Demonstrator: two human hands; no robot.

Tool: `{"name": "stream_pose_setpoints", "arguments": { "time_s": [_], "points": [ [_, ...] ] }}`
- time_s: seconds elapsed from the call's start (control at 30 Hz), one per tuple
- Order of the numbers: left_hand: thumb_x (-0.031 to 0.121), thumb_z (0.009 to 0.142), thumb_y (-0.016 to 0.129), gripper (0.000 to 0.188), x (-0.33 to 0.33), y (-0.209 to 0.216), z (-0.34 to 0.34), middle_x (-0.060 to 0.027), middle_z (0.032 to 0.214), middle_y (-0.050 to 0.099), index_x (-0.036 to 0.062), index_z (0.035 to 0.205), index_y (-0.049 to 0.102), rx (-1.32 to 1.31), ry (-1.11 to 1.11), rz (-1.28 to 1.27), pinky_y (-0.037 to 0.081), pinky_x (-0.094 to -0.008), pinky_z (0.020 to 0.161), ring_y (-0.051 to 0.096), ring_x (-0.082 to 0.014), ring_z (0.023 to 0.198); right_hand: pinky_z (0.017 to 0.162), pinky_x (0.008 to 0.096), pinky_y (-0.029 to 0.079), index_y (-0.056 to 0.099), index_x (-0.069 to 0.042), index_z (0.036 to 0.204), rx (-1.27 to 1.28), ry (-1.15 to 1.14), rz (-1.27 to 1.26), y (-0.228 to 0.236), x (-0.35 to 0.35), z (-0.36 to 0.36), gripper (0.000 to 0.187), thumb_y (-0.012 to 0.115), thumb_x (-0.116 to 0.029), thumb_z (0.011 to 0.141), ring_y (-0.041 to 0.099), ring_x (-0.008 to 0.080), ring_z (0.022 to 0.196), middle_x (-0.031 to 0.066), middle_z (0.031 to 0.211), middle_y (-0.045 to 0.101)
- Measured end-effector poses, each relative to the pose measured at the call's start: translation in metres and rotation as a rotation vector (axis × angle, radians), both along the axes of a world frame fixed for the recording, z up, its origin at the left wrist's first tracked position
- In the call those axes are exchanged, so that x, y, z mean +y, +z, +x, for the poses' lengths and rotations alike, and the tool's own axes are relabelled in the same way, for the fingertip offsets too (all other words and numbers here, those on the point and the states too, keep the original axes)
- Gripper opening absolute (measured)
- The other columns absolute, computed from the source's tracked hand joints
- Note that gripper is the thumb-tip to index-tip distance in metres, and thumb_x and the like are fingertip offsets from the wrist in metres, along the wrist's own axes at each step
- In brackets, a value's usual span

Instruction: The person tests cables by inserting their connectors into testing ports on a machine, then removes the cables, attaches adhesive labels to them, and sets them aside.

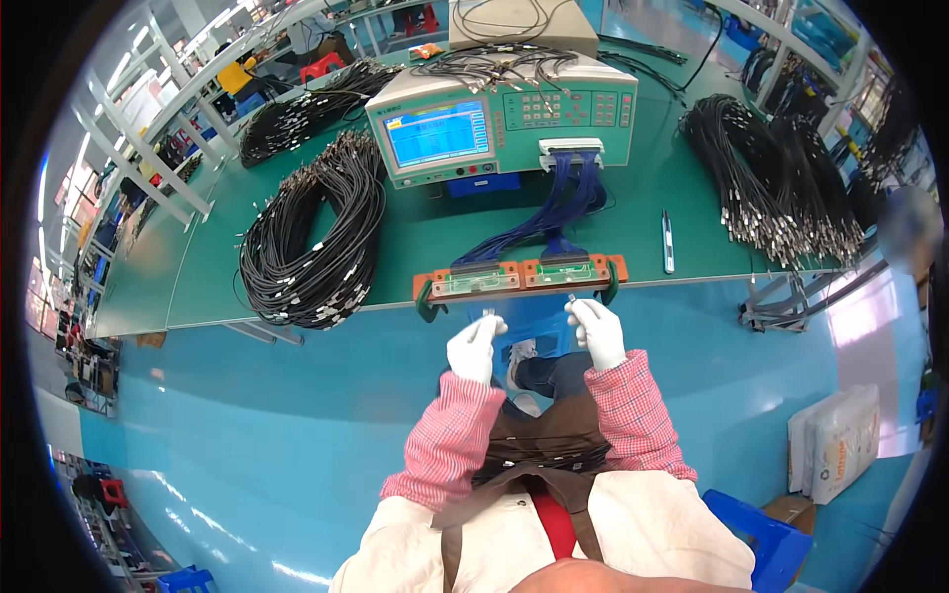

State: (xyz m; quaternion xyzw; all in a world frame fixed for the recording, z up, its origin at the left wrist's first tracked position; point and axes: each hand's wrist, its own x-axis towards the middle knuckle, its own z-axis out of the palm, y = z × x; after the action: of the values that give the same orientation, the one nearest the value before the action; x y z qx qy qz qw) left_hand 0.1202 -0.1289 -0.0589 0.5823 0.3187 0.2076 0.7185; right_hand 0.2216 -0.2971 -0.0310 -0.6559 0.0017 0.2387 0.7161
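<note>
White gloves cover both of my hands, which are raised just short of the bench's front edge. My left hand [474, 349] is closed in a pinch, and a small pale connector [488, 312] sticks out at its fingertips. Another small silvery connector [571, 297] shows at the fingertips of my right hand [599, 334], also pinched. Whether a cable runs from either one is not visible. Just beyond the hands, a test fixture with a left board [474, 284] and a right board [565, 272] sits along the edge, held by green clamps [428, 302]. Dark cables [544, 463] appear to lie across my lap.
Blue wires [559, 203] link the fixture to a tester with a lit screen [440, 135]. Coiled black cables [326, 232] lie on the left, more cable bundles [771, 178] on the right. A pen-like tool [667, 242] rests right of the fixture. A blue stool [539, 331] stands below.
</note>
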Motion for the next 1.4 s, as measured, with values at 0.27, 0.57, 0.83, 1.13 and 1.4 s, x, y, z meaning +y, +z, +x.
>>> {"name": "stream_pose_setpoints", "arguments": {
  "time_s": [0.27, 0.57, 0.83, 1.13, 1.4],
  "points": [
    [0.023, 0.088, 0.055, 0.029, 0.024, -0.024, 0.019, -0.0067, 0.09, 0.066, -0.0011, 0.101, 0.064, -0.055, 0.129, 0.032, 0.025, -0.0173, 0.037, 0.031, -0.0009, 0.04, 0.046, 0.0173, 0.033, 0.064, 0.0, 0.081, -0.053, -0.012, -0.023, -0.012, 0.011, 0.007, 0.02, 0.06, -0.019, 0.079, 0.043, 0.0028, 0.051, -0.0002, 0.068, 0.054],
    [0.024, 0.087, 0.056, 0.029, 0.012, 0.002, 0.025, -0.0028, 0.095, 0.065, 0.0015, 0.102, 0.065, 0.057, 0.145, -0.065, 0.04, -0.0189, 0.056, 0.048, -0.006, 0.069, 0.045, 0.0177, 0.033, 0.064, 0.0, 0.078, -0.052, -0.022, -0.02, -0.018, 0.005, 0.004, 0.019, 0.06, -0.019, 0.078, 0.042, 0.003, 0.051, -0.0009, 0.066, 0.053],
    [0.014, 0.081, 0.06, 0.02, 0.01, 0.011, 0.042, -0.0082, 0.083, 0.065, -0.005, 0.088, 0.065, 0.017, 0.367, -0.177, 0.038, -0.0186, 0.051, 0.046, -0.0057, 0.059, 0.047, 0.0177, 0.035, 0.063, 0.0, 0.075, 0.013, -0.111, 0.081, -0.009, 0.015, 0.006, 0.018, 0.062, -0.018, 0.077, 0.043, 0.0033, 0.051, -0.0015, 0.063, 0.053],
    [0.023, 0.088, 0.054, 0.024, 0.037, -0.007, -0.023, 0.0044, 0.064, 0.047, 0.0036, 0.095, 0.066, 0.145, 0.027, 0.021, 0.031, -0.0176, 0.043, 0.037, -0.0031, 0.051, 0.047, 0.0193, 0.037, 0.063, 0.0, 0.07, 0.133, -0.251, 0.117, -0.017, 0.018, 0.02, 0.018, 0.064, -0.018, 0.072, 0.045, 0.0052, 0.05, -0.0001, 0.061, 0.054],
    [0.027, 0.082, 0.054, 0.035, 0.12, -0.118, -0.156, -0.0181, 0.11, 0.058, 0.0025, 0.107, 0.06, 0.625, 0.022, 0.439, 0.045, -0.0344, 0.085, 0.06, -0.0296, 0.094, 0.043, 0.0212, 0.036, 0.062, 0.001, 0.07, 0.193, -0.544, 0.175, -0.003, 0.072, 0.008, 0.013, 0.062, -0.012, 0.072, 0.044, 0.0065, 0.046, 0.0011, 0.059, 0.054]
  ]
}}
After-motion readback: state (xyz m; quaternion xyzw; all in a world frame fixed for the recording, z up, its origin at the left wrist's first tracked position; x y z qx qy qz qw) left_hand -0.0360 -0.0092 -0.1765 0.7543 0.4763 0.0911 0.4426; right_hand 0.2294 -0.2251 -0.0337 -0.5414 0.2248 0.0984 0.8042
